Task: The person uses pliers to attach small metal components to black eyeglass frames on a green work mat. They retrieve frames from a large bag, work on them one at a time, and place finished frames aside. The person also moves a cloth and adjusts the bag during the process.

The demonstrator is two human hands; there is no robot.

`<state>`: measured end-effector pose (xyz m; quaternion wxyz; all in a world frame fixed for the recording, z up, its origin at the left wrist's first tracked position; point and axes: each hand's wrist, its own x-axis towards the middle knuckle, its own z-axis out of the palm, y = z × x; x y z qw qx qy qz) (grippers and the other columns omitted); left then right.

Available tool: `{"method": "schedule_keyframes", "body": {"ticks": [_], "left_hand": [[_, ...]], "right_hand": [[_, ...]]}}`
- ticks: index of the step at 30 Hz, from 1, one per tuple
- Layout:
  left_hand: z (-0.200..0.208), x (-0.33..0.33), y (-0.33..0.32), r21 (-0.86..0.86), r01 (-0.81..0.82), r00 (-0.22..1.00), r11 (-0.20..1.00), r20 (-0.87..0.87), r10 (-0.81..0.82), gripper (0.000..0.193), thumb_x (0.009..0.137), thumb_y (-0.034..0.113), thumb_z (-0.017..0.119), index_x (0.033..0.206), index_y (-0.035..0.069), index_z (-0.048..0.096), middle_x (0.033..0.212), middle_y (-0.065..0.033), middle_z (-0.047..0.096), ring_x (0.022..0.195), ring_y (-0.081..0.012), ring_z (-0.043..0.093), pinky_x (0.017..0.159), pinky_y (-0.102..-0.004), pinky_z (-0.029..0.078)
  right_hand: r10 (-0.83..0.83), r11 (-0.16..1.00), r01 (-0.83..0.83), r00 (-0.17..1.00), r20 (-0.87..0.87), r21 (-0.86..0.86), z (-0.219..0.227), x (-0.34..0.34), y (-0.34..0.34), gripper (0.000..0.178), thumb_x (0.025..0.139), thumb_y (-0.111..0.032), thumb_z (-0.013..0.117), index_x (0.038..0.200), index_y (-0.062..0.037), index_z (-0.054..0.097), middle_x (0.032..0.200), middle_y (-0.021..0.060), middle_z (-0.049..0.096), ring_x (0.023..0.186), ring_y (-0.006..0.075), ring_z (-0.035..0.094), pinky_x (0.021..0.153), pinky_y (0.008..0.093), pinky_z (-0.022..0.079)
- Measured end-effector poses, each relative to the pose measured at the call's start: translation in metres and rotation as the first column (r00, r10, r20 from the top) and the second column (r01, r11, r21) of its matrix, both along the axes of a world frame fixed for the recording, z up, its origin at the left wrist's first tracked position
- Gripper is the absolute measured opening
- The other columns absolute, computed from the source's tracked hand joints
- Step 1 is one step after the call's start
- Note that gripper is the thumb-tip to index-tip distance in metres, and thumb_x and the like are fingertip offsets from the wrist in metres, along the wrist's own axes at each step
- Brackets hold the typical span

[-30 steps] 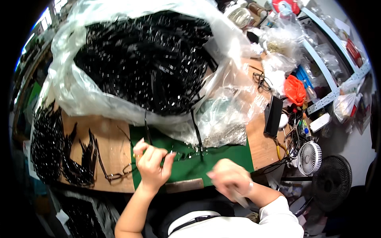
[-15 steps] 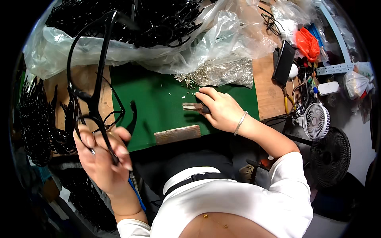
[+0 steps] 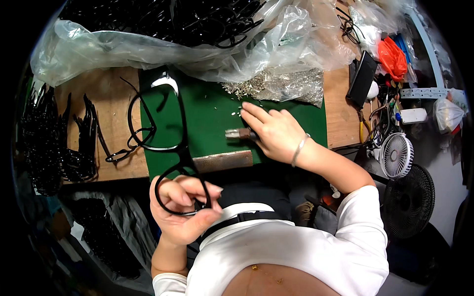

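Observation:
My left hand [image 3: 170,217] is closed on one rim of a black eyeglass frame [image 3: 183,157], held upright in front of me, its other rim pointing away over the green mat [image 3: 197,130]. No lenses are visible in it. My right hand [image 3: 279,135] rests on the mat, its palm and lower fingers round a pair of pliers [image 3: 239,134] whose jaws point left. Its forefinger reaches to a few tiny silvery pieces [image 3: 233,113] beside the heap of small metal parts [image 3: 247,88]. Another black eyeglass frame [image 3: 120,158] lies at the mat's left edge.
Clear plastic sheeting [image 3: 113,49] at the back holds a pile of black frames [image 3: 148,17]. Black temple arms [image 3: 42,148] are heaped at left. A rough metal strip [image 3: 224,161] lies at the near mat edge. A phone [image 3: 362,76] and white fan [image 3: 396,155] are at right.
The eyeglass frame in my left hand has moved right and been turned, so its front now shows more fully. My right hand keeps the pliers in nearly the same place.

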<state>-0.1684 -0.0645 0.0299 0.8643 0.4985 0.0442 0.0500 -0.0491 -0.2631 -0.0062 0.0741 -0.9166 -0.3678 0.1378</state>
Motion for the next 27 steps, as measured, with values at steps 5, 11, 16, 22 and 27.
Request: {"method": "schedule_keyframes", "body": {"ticks": [5,11,16,22,27], "left_hand": [[-0.004,-0.009,-0.007,0.012,-0.031,1.0,0.999,0.007,0.03,0.043,0.069,0.009,0.074,0.088,0.009,0.036,0.088,-0.012,0.055,0.056,-0.0163,0.057,0.065,-0.0326,0.05],[-0.012,-0.003,-0.018,0.069,-0.028,0.998,0.997,0.061,0.023,0.038,0.071,0.014,0.073,0.086,0.01,0.038,0.092,-0.0108,0.052,0.059,-0.0156,0.055,0.069,-0.0349,0.048],[-0.025,0.006,0.006,0.084,0.313,0.888,0.946,0.327,-0.323,0.028,0.077,-0.001,0.062,0.093,0.01,0.042,0.108,-0.0114,0.046,0.069,-0.017,0.058,0.077,-0.0379,0.045],[-0.015,-0.005,-0.015,0.024,0.101,0.983,0.995,0.152,-0.103,0.025,0.078,0.005,0.061,0.09,0.012,0.041,0.103,-0.0088,0.047,0.069,-0.0147,0.056,0.073,-0.0338,0.043],[-0.009,-0.005,-0.016,0.035,0.081,0.989,0.996,0.118,-0.084,0.025,0.079,0.009,0.063,0.088,0.013,0.04,0.102,-0.0088,0.049,0.069,-0.0148,0.056,0.072,-0.0338,0.042]], "right_hand": [[0.088,0.754,0.127,0.953,-0.29,0.645,0.047,-0.004,-0.022,0.032,0.06,-0.002,0.064,0.092,0.0001,0.057,0.082,0.0079,0.058,0.069,0.0233,0.054,0.064,0.032,0.044],[0.865,-0.181,0.299,0.502,0.007,0.937,0.098,-0.012,0.004,0.006,0.074,-0.007,0.062,0.078,-0.0063,0.058,0.07,0.0101,0.056,0.064,0.0227,0.054,0.062,0.0398,0.047],[0.823,-0.299,0.105,0.532,0.201,0.948,0.095,-0.018,0.022,0.005,0.075,-0.007,0.06,0.079,-0.0062,0.058,0.072,0.0088,0.056,0.062,0.0214,0.053,0.061,0.0379,0.046],[0.796,-0.343,0.042,0.544,0.266,0.939,0.085,-0.022,0.029,0.005,0.076,-0.007,0.058,0.081,-0.0062,0.057,0.073,0.0072,0.056,0.061,0.0198,0.052,0.059,0.0357,0.044],[0.769,-0.377,-0.004,0.555,0.316,0.926,0.085,-0.026,0.032,0.006,0.076,-0.007,0.056,0.082,-0.0061,0.057,0.075,0.0059,0.056,0.06,0.0185,0.051,0.058,0.0339,0.043]]}}
